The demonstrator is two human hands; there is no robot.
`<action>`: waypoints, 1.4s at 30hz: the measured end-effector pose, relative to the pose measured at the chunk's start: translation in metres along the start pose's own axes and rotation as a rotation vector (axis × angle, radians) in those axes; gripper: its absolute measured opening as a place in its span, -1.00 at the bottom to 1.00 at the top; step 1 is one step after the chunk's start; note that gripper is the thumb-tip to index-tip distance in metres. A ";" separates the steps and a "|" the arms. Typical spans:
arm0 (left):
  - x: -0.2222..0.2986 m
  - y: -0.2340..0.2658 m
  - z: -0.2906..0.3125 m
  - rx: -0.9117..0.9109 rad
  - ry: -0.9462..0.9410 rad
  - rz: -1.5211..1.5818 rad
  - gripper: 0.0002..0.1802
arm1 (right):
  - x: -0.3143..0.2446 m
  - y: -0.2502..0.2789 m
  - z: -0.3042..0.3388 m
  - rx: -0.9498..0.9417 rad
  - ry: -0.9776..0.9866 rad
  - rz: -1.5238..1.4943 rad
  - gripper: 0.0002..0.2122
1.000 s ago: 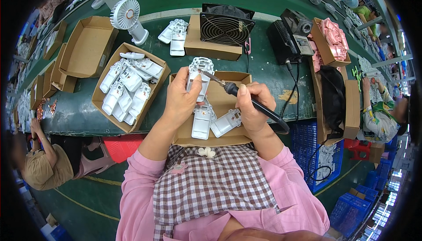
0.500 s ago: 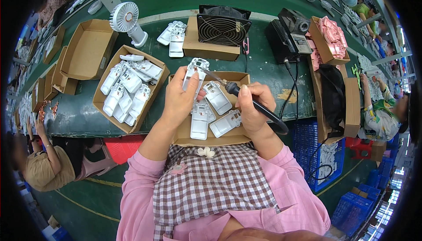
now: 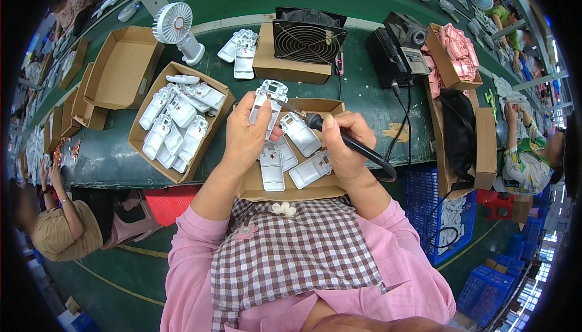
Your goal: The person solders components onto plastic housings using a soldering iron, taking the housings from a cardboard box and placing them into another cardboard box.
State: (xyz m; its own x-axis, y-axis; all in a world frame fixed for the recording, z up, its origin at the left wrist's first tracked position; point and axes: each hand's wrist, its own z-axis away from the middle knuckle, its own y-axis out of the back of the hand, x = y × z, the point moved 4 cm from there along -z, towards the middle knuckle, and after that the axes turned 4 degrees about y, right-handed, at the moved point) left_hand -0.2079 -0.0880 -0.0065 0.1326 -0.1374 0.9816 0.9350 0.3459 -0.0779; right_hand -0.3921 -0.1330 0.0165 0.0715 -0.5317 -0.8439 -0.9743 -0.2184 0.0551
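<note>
My left hand grips a white plastic fan-handle housing above a cardboard tray, its thumb lying on the housing's face. A soldering iron with a black grip and cable is in my closed right hand. Its metal tip points left at the housing; whether they touch I cannot tell. Below, in the tray, lie several more white housings, some with small coppery parts at one end.
To the left stands a box of white housings, with a small white fan behind it. A black exhaust fan rests on a carton ahead. The black soldering station and a box of pink parts are at right.
The iron and my right hand have shifted slightly left, and its tip now sits lower along the housing. The housing in my left hand has tilted a little.
</note>
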 end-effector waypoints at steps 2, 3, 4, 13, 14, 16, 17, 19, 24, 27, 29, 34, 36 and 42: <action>0.001 0.000 0.001 0.003 0.003 0.001 -0.80 | -0.001 -0.001 0.000 -0.004 0.012 0.007 -0.88; 0.001 0.000 0.001 0.006 0.005 0.000 -0.80 | -0.001 -0.001 0.000 -0.002 0.010 0.010 -0.88; 0.001 0.000 0.000 0.006 0.005 0.001 -0.80 | -0.001 -0.001 0.000 0.000 0.007 0.013 -0.88; 0.002 0.000 0.001 0.010 0.007 0.006 -0.80 | -0.001 -0.001 -0.001 -0.011 0.006 0.011 -0.87; 0.002 0.000 0.001 0.008 0.008 0.011 -0.80 | -0.001 -0.001 -0.001 -0.011 0.006 0.011 -0.87; 0.002 0.000 0.001 0.006 0.009 0.015 -0.80 | 0.000 0.000 0.000 0.016 0.010 0.001 -0.87; 0.001 0.000 0.001 0.002 0.011 0.011 -0.81 | 0.001 0.001 0.001 0.016 0.010 0.001 -0.87; 0.000 0.001 0.000 0.000 0.014 0.006 -0.81 | 0.004 0.002 0.002 0.031 -0.041 -0.028 -0.87; -0.002 0.000 0.000 -0.024 0.020 -0.018 -0.83 | 0.002 0.001 0.001 0.032 -0.039 -0.041 -0.87; -0.004 0.000 0.000 -0.032 0.024 -0.002 -0.83 | 0.001 0.000 0.000 0.023 0.001 -0.019 -0.88; -0.002 -0.002 0.001 -0.025 0.019 0.007 -0.83 | 0.001 0.000 0.000 0.014 0.032 0.004 -0.88; -0.001 -0.004 0.002 -0.016 0.007 0.027 -0.83 | 0.000 0.001 0.000 0.010 0.024 -0.011 -0.88; -0.001 -0.004 0.002 -0.015 0.012 0.028 -0.83 | 0.000 0.001 0.000 0.016 -0.005 -0.020 -0.87; 0.001 -0.002 0.001 -0.009 0.017 0.017 -0.84 | 0.003 -0.001 0.000 0.015 -0.048 -0.032 -0.86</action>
State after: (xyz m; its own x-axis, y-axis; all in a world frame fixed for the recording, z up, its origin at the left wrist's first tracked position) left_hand -0.2100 -0.0883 -0.0053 0.1546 -0.1475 0.9769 0.9354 0.3401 -0.0967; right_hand -0.3907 -0.1349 0.0138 0.0924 -0.4846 -0.8698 -0.9749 -0.2216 0.0199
